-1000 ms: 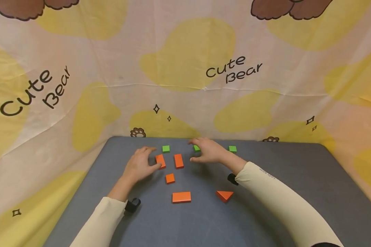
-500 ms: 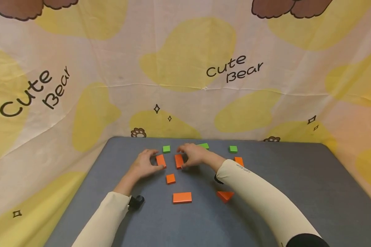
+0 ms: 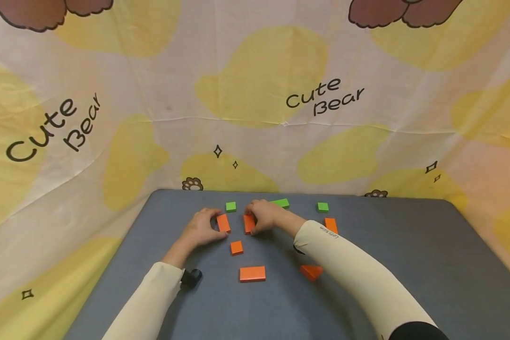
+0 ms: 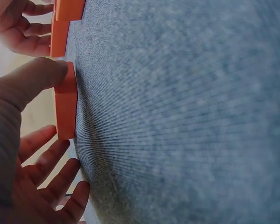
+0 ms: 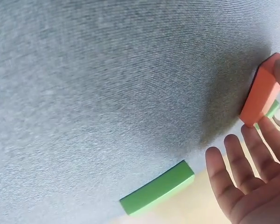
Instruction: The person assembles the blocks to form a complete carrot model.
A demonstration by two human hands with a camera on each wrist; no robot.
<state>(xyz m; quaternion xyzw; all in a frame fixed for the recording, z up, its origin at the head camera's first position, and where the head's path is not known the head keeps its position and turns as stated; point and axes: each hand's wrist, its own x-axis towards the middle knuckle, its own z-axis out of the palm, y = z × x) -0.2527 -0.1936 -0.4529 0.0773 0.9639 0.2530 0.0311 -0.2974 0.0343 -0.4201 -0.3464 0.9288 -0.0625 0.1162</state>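
Note:
Two orange rectangular blocks lie side by side toward the back of the table. My left hand [image 3: 201, 229] spans the left orange block [image 3: 223, 223], thumb at its near end and index finger at the far end. In the left wrist view the thumb presses that block [image 4: 66, 109], while the other fingers spread beyond it. Across from it, my right hand [image 3: 267, 216] pinches the right orange block [image 3: 248, 224] lengthwise between thumb and fingertips. The right wrist view has this block [image 5: 261, 93] at its right edge, still low at the grey surface.
Behind the hands are a green cube [image 3: 231, 207], a long green block [image 3: 281, 203] and another green cube [image 3: 322, 208]. Nearer lie an orange square block [image 3: 236, 248], an orange rectangle [image 3: 252, 274] and an orange triangle [image 3: 311, 272]. Another orange block [image 3: 330, 225] lies beyond the right sleeve.
My right hand has moved left from beside the long green block and taken hold of the right orange block. The left hand has shifted slightly and its thumb has come onto the left block's near end.

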